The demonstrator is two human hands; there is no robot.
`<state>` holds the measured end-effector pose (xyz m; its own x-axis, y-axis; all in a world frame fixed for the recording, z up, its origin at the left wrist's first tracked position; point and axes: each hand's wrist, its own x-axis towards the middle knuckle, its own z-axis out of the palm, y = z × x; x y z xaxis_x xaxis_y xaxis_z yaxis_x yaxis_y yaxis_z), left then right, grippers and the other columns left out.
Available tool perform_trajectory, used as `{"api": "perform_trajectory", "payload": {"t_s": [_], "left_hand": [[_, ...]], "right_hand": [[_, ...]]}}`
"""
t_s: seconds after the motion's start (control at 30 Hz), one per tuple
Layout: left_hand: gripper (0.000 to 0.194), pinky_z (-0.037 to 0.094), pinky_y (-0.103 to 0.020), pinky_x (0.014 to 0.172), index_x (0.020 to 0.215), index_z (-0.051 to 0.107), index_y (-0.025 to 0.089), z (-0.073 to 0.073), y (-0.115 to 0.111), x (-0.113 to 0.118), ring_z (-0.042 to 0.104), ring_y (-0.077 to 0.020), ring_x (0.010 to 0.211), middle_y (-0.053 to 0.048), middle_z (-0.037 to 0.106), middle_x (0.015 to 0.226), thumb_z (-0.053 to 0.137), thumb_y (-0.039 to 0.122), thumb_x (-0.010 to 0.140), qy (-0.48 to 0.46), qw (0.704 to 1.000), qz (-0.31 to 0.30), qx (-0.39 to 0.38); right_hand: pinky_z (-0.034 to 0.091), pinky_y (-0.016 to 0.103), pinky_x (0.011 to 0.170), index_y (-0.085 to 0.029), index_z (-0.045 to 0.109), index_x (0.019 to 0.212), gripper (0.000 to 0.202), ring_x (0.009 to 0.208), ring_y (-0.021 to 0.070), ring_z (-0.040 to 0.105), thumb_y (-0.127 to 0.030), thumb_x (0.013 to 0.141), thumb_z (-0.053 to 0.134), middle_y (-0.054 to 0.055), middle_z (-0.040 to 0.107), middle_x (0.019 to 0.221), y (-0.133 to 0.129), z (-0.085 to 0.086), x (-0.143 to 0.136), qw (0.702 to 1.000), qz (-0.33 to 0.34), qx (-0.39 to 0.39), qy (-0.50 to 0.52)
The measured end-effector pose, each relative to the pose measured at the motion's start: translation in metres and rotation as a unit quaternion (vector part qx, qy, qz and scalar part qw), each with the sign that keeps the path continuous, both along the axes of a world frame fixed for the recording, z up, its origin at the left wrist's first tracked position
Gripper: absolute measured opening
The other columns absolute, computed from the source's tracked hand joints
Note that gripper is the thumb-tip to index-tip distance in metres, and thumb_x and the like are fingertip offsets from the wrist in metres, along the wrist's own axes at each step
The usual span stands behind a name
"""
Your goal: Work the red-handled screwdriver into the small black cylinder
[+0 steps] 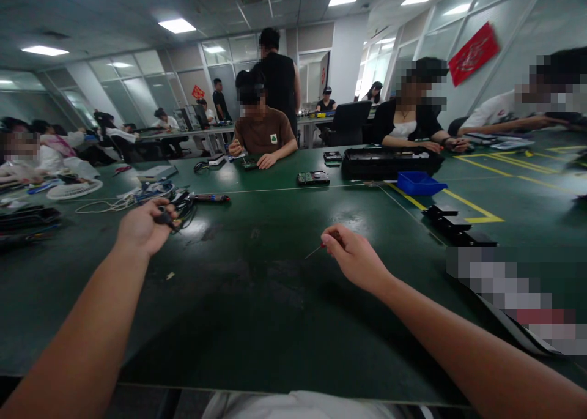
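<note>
On the left, my left hand [144,226] is closed around a bundled black cable [186,213], with a dark plug-like end showing at the fingers. Just beyond it lies a pen-shaped dark tool [211,198] with a reddish tip, perhaps an electric screwdriver. Right of the middle, my right hand [358,260] pinches a small screwdriver [314,251]. Its thin metal shaft points left and down, a little above the green tabletop [257,321]. Only a bit of its red handle shows; the fingers hide the rest.
Hard drives [313,178], a long black housing [389,162] and a blue bin [419,183] stand farther back. Black brackets [458,225] lie at the right. Tangled cables [147,191] and a white fan grille [74,189] are at left. A co-worker [266,131] sits opposite.
</note>
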<state>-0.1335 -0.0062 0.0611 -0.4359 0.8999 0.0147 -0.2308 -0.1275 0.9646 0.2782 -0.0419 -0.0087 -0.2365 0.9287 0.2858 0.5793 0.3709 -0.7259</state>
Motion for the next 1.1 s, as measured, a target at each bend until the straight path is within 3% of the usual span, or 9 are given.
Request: {"api": "perform_trajectory", "payload": {"t_s": [0.13, 0.23, 0.33, 0.43, 0.57, 0.7, 0.87, 1.0, 1.1], "left_hand": [[0.026, 0.040, -0.029, 0.060, 0.079, 0.051, 0.015, -0.009, 0.005, 0.074, 0.047, -0.0157, 0.061, -0.004, 0.047, 0.067, 0.044, 0.005, 0.056, -0.032, 0.994, -0.099, -0.017], [0.025, 0.038, -0.028, 0.058, 0.079, 0.055, 0.014, -0.026, 0.003, 0.127, 0.050, -0.0164, 0.062, -0.005, 0.051, 0.069, 0.046, 0.007, 0.057, -0.012, 0.982, -0.185, -0.025], [0.024, 0.039, -0.031, 0.063, 0.078, 0.058, 0.015, -0.049, -0.001, 0.171, 0.051, -0.0168, 0.065, -0.006, 0.054, 0.070, 0.045, 0.006, 0.060, 0.062, 0.969, -0.239, 0.004], [0.021, 0.039, -0.033, 0.066, 0.081, 0.058, 0.017, -0.072, -0.003, 0.197, 0.052, -0.0175, 0.067, -0.005, 0.056, 0.072, 0.044, 0.008, 0.068, 0.180, 0.949, -0.259, 0.022], [0.021, 0.039, -0.033, 0.072, 0.089, 0.059, 0.018, -0.092, -0.005, 0.201, 0.054, -0.0178, 0.077, -0.004, 0.059, 0.081, 0.040, 0.012, 0.080, 0.342, 0.895, -0.281, 0.046], [0.025, 0.040, -0.031, 0.076, 0.097, 0.059, 0.019, -0.097, -0.008, 0.196, 0.056, -0.0169, 0.082, -0.002, 0.061, 0.087, 0.036, 0.018, 0.088, 0.421, 0.854, -0.300, 0.056], [0.023, 0.041, -0.031, 0.074, 0.105, 0.055, 0.020, -0.097, -0.013, 0.195, 0.056, -0.0167, 0.079, -0.001, 0.059, 0.086, 0.041, 0.019, 0.087, 0.440, 0.845, -0.301, 0.037], [0.046, 0.044, -0.032, 0.085, 0.118, 0.051, 0.020, -0.101, -0.013, 0.195, 0.058, -0.0189, 0.095, -0.005, 0.061, 0.108, 0.053, 0.006, 0.075, 0.472, 0.837, -0.274, 0.041], [0.042, 0.044, -0.035, 0.095, 0.119, 0.055, 0.019, -0.104, -0.011, 0.193, 0.058, -0.0203, 0.106, -0.007, 0.062, 0.116, 0.052, 0.003, 0.080, 0.481, 0.832, -0.269, 0.062]], "right_hand": [[0.045, 0.032, 0.066, -0.021, 0.059, 0.097, 0.024, 0.073, 0.0192, 0.062, -0.038, 0.099, 0.043, 0.003, 0.065, 0.080, -0.001, 0.001, 0.001, 1.000, -0.008, 0.005, -0.002], [0.045, 0.032, 0.065, -0.021, 0.059, 0.097, 0.024, 0.074, 0.0192, 0.062, -0.039, 0.099, 0.043, 0.003, 0.065, 0.081, -0.001, 0.001, 0.001, 1.000, -0.007, 0.009, -0.001], [0.044, 0.032, 0.065, -0.021, 0.060, 0.097, 0.024, 0.073, 0.0190, 0.062, -0.039, 0.098, 0.043, 0.003, 0.066, 0.081, -0.001, 0.001, 0.001, 1.000, -0.011, 0.018, -0.005], [0.043, 0.031, 0.064, -0.021, 0.062, 0.094, 0.026, 0.072, 0.0185, 0.062, -0.039, 0.098, 0.044, 0.003, 0.067, 0.079, -0.001, 0.003, 0.000, 0.999, -0.029, 0.021, -0.008], [0.040, 0.029, 0.057, -0.021, 0.066, 0.088, 0.032, 0.061, 0.0167, 0.060, -0.045, 0.095, 0.048, 0.001, 0.067, 0.069, -0.002, 0.005, -0.002, 0.999, -0.044, -0.001, -0.016], [0.040, 0.029, 0.057, -0.021, 0.068, 0.088, 0.033, 0.058, 0.0157, 0.060, -0.048, 0.095, 0.049, -0.001, 0.065, 0.065, -0.005, 0.005, -0.003, 0.999, -0.033, 0.003, -0.011], [0.044, 0.029, 0.062, -0.021, 0.065, 0.100, 0.026, 0.064, 0.0166, 0.062, -0.041, 0.096, 0.049, -0.001, 0.064, 0.069, -0.006, 0.003, -0.002, 1.000, -0.016, 0.001, 0.019], [0.047, 0.030, 0.068, -0.020, 0.061, 0.113, 0.026, 0.075, 0.0172, 0.064, -0.036, 0.096, 0.049, 0.001, 0.067, 0.081, -0.006, 0.002, -0.001, 0.999, -0.004, 0.009, 0.053], [0.046, 0.031, 0.065, -0.021, 0.064, 0.109, 0.026, 0.072, 0.0177, 0.064, -0.038, 0.097, 0.049, 0.001, 0.067, 0.078, -0.006, 0.004, 0.000, 0.999, -0.014, 0.015, 0.044]]}}
